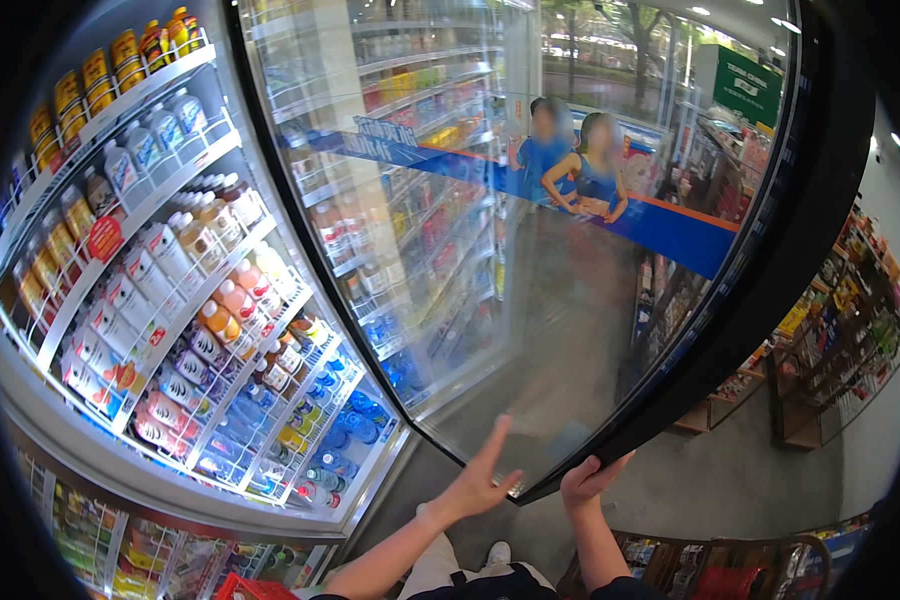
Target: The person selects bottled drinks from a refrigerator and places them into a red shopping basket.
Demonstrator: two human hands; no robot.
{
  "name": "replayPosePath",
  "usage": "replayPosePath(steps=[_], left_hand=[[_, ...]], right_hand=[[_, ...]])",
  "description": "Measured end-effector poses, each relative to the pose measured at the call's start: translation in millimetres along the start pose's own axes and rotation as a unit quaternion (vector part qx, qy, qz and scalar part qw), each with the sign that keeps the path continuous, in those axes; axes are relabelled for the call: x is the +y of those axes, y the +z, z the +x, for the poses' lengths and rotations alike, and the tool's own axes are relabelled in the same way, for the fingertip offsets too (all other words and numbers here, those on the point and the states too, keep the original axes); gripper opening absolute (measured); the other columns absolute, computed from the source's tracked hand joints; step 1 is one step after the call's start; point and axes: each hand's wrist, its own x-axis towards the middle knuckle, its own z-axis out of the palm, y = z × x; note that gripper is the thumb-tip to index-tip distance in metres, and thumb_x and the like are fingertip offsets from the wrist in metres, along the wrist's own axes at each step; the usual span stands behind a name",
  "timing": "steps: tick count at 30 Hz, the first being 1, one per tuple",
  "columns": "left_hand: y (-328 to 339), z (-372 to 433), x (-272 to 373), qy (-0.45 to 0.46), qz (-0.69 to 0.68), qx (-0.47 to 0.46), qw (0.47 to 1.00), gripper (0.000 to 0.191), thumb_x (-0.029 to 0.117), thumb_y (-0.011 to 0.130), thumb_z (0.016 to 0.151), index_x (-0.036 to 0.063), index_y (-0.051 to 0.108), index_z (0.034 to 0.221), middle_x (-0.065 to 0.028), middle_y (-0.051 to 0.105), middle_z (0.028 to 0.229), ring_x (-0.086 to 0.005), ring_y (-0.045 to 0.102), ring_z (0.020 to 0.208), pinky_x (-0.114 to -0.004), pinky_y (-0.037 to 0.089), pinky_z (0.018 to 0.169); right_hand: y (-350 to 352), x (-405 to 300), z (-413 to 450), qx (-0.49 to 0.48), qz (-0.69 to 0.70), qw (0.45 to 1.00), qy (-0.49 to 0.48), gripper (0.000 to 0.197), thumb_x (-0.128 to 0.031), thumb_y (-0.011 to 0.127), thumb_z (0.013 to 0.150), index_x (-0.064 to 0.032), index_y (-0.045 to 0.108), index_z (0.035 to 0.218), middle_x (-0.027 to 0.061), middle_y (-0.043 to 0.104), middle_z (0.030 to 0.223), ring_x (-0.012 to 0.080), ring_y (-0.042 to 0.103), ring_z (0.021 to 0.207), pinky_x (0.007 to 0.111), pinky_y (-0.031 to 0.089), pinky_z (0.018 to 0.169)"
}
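A tall glass door (450, 247) of a lit drinks refrigerator stands open in front of me, its pane crossed by a blue printed band with two pictured figures. My right hand (591, 480) grips the black edge frame (645, 405) of the door near its lower end. My left hand (484, 474) has its fingers spread close to the glass and holds nothing; whether a fingertip touches the pane I cannot tell. To the left, white wire shelves (139, 334) hold rows of bottles, white cartons (142, 281) and yellow cans (97, 79).
A red plastic basket (251, 589) is at the bottom left edge. Store shelves (832, 322) with packaged goods stand at the right. A dark-framed rack (690, 544) is close by my right arm. Grey floor (750, 480) lies between them.
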Motion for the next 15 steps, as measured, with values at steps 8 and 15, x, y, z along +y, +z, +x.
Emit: replayPosePath(steps=[8, 15], left_hand=[[-112, 39, -100, -0.046, 0.210, 0.244, 0.946, 0.096, 0.022, 0.068, 0.082, -0.0036, 0.001, 0.146, -0.0325, -0.003, 0.149, -0.0469, -0.002, 0.139, -0.049, 0.012, 0.113], [-130, 60, -140, 0.018, 0.213, 0.153, 0.965, 0.097, 0.019, 0.068, 0.081, 0.0003, -0.001, 0.147, -0.0344, -0.004, 0.148, -0.0503, -0.001, 0.138, -0.054, 0.014, 0.111]], right_hand=[[13, 41, 14, 0.089, -0.080, 0.993, -0.024, 0.057, -0.034, 0.036, 0.100, 0.0127, 0.033, 0.133, 0.0253, 0.057, 0.112, 0.0321, 0.060, 0.093, 0.034, 0.047, 0.080], [29, 45, 29, 0.146, -0.149, 0.977, 0.035, 0.049, -0.028, 0.038, 0.101, 0.0118, 0.038, 0.130, 0.0261, 0.058, 0.111, 0.0307, 0.060, 0.096, 0.034, 0.047, 0.082]])
